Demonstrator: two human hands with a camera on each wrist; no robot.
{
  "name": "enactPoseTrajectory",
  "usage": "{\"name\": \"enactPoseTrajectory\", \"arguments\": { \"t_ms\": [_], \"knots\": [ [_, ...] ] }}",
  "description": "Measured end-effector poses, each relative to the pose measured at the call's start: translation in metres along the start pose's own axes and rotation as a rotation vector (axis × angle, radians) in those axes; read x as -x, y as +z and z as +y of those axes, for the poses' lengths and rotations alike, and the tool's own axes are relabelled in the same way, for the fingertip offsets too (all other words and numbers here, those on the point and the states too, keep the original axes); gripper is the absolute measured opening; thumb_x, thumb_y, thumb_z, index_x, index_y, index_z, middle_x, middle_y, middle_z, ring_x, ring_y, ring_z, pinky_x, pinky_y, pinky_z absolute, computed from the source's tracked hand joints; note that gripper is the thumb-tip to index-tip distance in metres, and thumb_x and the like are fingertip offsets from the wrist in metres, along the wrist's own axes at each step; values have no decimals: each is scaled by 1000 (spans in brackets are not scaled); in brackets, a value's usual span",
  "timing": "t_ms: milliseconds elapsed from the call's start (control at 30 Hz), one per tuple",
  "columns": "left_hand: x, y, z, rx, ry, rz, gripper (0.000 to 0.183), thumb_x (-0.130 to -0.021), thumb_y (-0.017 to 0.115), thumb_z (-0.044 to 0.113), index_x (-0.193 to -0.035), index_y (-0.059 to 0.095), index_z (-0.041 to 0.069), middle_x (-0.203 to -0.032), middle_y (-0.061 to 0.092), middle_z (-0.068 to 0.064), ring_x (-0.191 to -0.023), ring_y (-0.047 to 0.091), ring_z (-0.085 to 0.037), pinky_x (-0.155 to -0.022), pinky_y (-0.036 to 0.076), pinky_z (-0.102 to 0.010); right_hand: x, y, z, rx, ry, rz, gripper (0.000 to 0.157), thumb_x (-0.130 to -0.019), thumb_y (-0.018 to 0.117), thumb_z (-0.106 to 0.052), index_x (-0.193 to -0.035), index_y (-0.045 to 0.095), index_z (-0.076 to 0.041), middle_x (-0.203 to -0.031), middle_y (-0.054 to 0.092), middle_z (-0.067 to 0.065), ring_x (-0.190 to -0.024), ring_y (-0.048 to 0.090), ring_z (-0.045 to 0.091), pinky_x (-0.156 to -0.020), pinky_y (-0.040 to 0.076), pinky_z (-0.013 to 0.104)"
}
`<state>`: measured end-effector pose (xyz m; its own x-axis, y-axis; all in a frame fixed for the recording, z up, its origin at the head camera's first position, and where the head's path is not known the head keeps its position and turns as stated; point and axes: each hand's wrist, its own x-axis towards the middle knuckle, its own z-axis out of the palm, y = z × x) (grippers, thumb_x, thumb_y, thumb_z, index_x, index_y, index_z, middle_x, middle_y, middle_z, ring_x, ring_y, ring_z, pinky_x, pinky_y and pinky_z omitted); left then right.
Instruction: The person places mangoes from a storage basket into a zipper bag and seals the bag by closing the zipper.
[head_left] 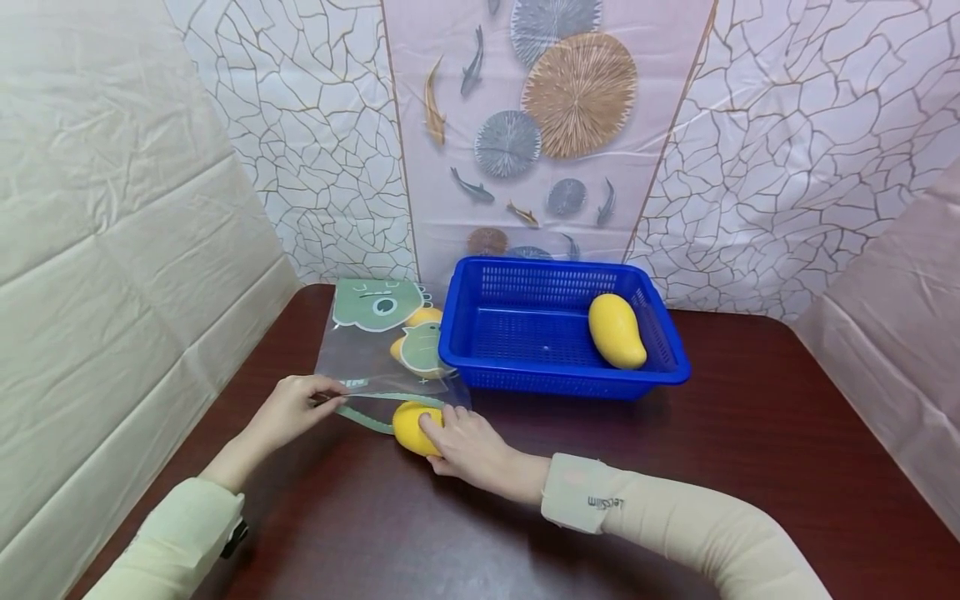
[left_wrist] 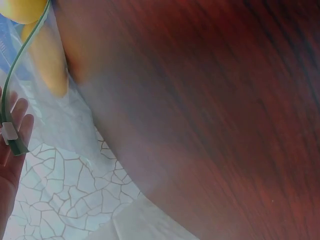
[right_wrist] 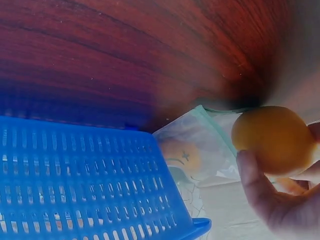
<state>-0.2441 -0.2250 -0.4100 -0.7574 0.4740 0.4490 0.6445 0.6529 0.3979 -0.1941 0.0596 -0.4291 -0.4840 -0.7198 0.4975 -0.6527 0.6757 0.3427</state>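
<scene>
A clear zip bag (head_left: 352, 358) with green cartoon prints lies on the table, its green-edged mouth parted toward me. My left hand (head_left: 292, 408) pinches the left end of that mouth, by a pale slider (left_wrist: 9, 131) in the left wrist view. My right hand (head_left: 480, 450) grips a yellow mango (head_left: 411, 427) right at the mouth. In the right wrist view thumb and fingers hold the mango (right_wrist: 272, 140) beside the green strip. Another yellow, mango-like fruit (left_wrist: 50, 65) shows through the plastic, partly hidden by the prints in the head view.
Behind my right hand stands a blue perforated basket (head_left: 555, 372), its left side overlapping the bag. One mango (head_left: 615, 332) lies in its right part. Patterned cloth (head_left: 337, 125) hangs behind the dark wooden table (head_left: 750, 450).
</scene>
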Motion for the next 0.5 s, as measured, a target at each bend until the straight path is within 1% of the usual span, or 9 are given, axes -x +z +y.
{"name": "enactPoseTrajectory", "arguments": {
  "t_ms": [100, 200, 267, 367, 500],
  "knots": [
    [0, 0, 1, 0, -2, -2, 11, -77, 73, 1, -88, 73, 5, -82, 72, -4, -72, 68, -14, -63, 56, -27, 0, -1, 1, -12, -40, -12, 43, -77, 73, -42, -107, 53, -17, -69, 56, 5, -56, 52, 17, -48, 45, 25],
    [0, 0, 1, 2, -7, -4, 11, -78, 73, 1, -88, 73, 5, -83, 72, -4, -72, 68, -14, -63, 56, -26, 0, -4, 0, 26, -74, 4, 40, -81, 70, -41, -111, 57, -19, -66, 59, 6, -54, 54, 16, -45, 46, 25],
    [0, 1, 0, 3, -7, -4, 12, -78, 73, 1, -88, 73, 6, -83, 73, -4, -72, 69, -15, -63, 56, -26, -1, -5, -1, 51, -77, 12, 39, -81, 70, -40, -112, 59, -18, -66, 60, 6, -55, 56, 16, -45, 47, 26],
    [0, 1, 0, 3, -4, -2, 12, -78, 73, 0, -88, 73, 6, -83, 73, -4, -72, 69, -16, -63, 56, -26, -1, -5, -4, 78, -71, 2, 39, -80, 71, -34, -113, 60, -17, -67, 60, 7, -57, 56, 16, -46, 48, 26],
    [0, 1, 0, 4, 0, 1, 12, -77, 73, 0, -88, 73, 6, -83, 73, -4, -72, 69, -16, -62, 56, -26, -4, -3, -11, 154, -58, -11, 35, -80, 68, -20, -114, 61, -17, -67, 59, 6, -57, 54, 15, -45, 48, 24]
  ]
}}
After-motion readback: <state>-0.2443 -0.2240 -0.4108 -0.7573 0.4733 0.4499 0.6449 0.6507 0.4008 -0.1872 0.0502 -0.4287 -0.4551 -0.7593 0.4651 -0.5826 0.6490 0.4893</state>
